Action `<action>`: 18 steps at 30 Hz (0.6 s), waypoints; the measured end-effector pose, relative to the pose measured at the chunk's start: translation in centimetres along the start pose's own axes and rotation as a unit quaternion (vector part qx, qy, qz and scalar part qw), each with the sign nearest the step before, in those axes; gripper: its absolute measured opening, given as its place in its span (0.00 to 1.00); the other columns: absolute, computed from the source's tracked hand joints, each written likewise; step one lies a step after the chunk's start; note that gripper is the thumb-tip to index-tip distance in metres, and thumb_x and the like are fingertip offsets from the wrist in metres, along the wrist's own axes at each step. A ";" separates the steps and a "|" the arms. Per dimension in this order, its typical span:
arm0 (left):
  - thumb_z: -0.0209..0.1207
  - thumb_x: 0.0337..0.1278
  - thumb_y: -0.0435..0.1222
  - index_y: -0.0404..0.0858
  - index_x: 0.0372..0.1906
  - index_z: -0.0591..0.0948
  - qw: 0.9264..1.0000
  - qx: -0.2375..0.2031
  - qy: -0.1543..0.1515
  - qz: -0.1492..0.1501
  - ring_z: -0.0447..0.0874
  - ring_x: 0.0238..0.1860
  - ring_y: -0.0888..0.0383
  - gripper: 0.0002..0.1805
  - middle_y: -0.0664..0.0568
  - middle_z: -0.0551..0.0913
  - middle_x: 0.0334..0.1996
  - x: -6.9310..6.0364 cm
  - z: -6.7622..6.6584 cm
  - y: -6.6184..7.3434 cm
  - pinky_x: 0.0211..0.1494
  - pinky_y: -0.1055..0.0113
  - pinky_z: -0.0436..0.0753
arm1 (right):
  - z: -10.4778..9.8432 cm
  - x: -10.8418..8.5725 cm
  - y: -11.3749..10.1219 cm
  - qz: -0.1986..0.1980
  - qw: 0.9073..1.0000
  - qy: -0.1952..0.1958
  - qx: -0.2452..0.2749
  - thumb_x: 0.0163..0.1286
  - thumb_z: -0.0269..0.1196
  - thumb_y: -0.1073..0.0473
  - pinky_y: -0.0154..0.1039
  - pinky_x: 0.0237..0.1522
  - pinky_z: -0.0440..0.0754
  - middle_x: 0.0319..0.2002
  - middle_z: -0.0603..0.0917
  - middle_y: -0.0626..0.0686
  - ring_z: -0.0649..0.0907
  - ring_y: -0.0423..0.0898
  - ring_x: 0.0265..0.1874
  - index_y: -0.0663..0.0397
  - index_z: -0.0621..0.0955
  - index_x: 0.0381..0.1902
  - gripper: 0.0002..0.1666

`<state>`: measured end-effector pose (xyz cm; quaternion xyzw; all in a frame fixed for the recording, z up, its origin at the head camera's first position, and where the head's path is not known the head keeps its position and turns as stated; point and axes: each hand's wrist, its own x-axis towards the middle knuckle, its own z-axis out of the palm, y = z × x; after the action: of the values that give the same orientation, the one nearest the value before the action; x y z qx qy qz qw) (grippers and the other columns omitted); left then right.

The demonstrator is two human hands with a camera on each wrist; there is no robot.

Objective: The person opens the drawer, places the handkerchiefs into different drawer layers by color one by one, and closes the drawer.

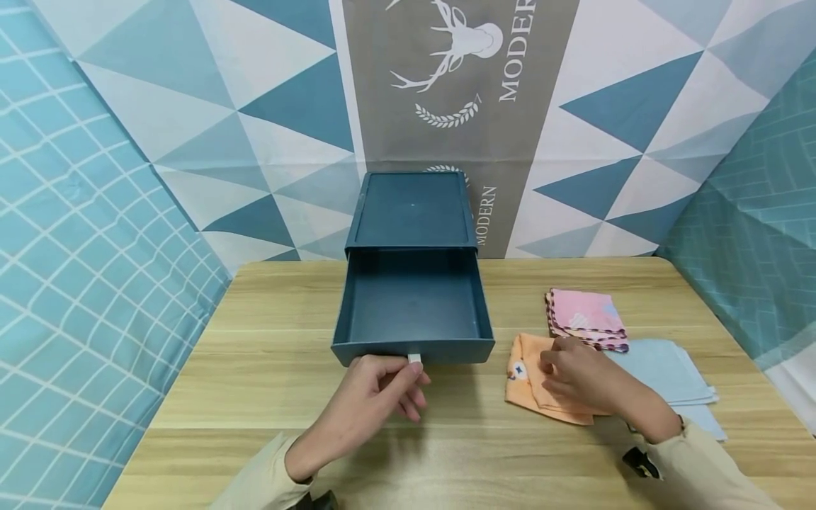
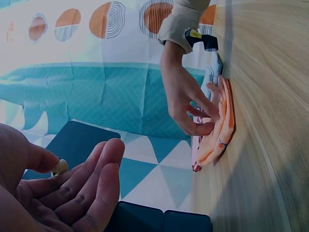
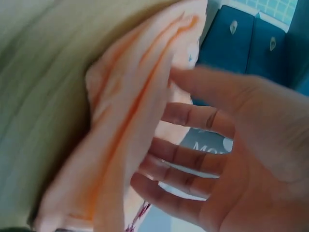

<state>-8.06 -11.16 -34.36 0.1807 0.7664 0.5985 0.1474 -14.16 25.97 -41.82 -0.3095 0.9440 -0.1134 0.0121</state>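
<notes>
In the head view a dark blue drawer box (image 1: 413, 212) stands at the back of the table, its drawer (image 1: 414, 350) pulled out and bare inside. My left hand (image 1: 376, 397) pinches the small pale knob (image 1: 414, 358) on the drawer front between thumb and index finger; the other fingers hang loose. To the right, my right hand (image 1: 583, 375) is over a folded orange cloth (image 1: 529, 397). In the right wrist view its fingertips touch the cloth (image 3: 116, 130), with thumb and fingers spread apart; blur softens the contact.
Behind the orange cloth lies a folded pink cloth (image 1: 586, 312) with a striped edge. Folded light blue cloths (image 1: 666, 368) lie at the right, partly under my right forearm. Patterned fabric (image 1: 287, 106) hangs behind the wooden table (image 1: 268, 340).
</notes>
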 end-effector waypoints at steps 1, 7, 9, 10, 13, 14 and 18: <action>0.51 0.75 0.49 0.40 0.39 0.86 1.000 0.001 0.000 0.001 0.88 0.26 0.50 0.20 0.46 0.87 0.28 0.0 0.0 0.0 0.36 0.57 0.88 | 0.1 0.0 -0.1 -0.006 1.000 0.007 -0.006 0.62 0.71 0.62 0.31 0.24 0.68 0.28 0.73 0.44 0.68 0.37 0.25 0.44 0.82 0.32 0.08; 0.51 0.75 0.48 0.40 0.39 0.86 1.000 0.001 -0.001 0.003 0.88 0.26 0.51 0.19 0.47 0.87 0.28 0.0 0.0 -0.1 0.36 0.58 0.88 | -0.2 0.1 -0.3 -0.031 0.998 0.049 -0.012 0.65 0.65 0.71 0.32 0.28 0.67 0.29 0.71 0.44 0.67 0.38 0.28 0.45 0.81 0.29 0.13; 0.52 0.75 0.48 0.40 0.39 0.86 1.000 0.000 -0.001 0.003 0.88 0.26 0.50 0.19 0.47 0.87 0.28 0.0 0.0 -0.1 0.36 0.58 0.88 | -0.6 0.3 -0.4 -0.025 0.998 0.049 -0.002 0.67 0.64 0.70 0.33 0.29 0.69 0.31 0.72 0.45 0.68 0.39 0.29 0.47 0.80 0.31 0.11; 0.52 0.75 0.48 0.40 0.39 0.86 1.000 0.000 -0.001 0.003 0.88 0.26 0.50 0.19 0.48 0.87 0.27 0.0 0.0 -0.1 0.36 0.58 0.88 | -0.8 0.4 -0.4 -0.020 0.999 0.048 0.006 0.68 0.63 0.69 0.34 0.29 0.70 0.32 0.73 0.46 0.68 0.39 0.31 0.48 0.81 0.32 0.10; 0.52 0.75 0.48 0.41 0.39 0.86 1.000 0.001 -0.002 0.003 0.88 0.26 0.51 0.19 0.49 0.87 0.27 0.1 -0.1 -0.1 0.36 0.59 0.88 | -1.2 0.9 -0.6 0.000 0.998 0.042 0.035 0.72 0.60 0.66 0.36 0.31 0.72 0.34 0.74 0.47 0.70 0.40 0.32 0.50 0.80 0.31 0.09; 0.52 0.75 0.48 0.41 0.39 0.86 1.000 0.001 -0.002 0.004 0.88 0.26 0.50 0.19 0.49 0.87 0.27 0.0 -0.1 -0.1 0.36 0.58 0.88 | -1.2 1.1 -0.6 0.006 0.998 0.043 0.045 0.73 0.59 0.66 0.36 0.31 0.72 0.35 0.74 0.47 0.70 0.41 0.33 0.49 0.80 0.31 0.10; 0.52 0.75 0.49 0.41 0.39 0.87 1.000 0.000 -0.005 0.005 0.88 0.27 0.50 0.19 0.50 0.87 0.28 0.0 -0.2 -0.1 0.36 0.56 0.87 | -1.0 2.0 -0.7 0.028 0.995 0.067 0.073 0.75 0.56 0.63 0.42 0.39 0.74 0.40 0.77 0.49 0.73 0.47 0.40 0.49 0.78 0.32 0.09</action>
<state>-8.15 -11.31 -34.38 0.1870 0.7647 0.5985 0.1484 -15.42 24.42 -40.63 -0.2731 0.9402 -0.2019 -0.0251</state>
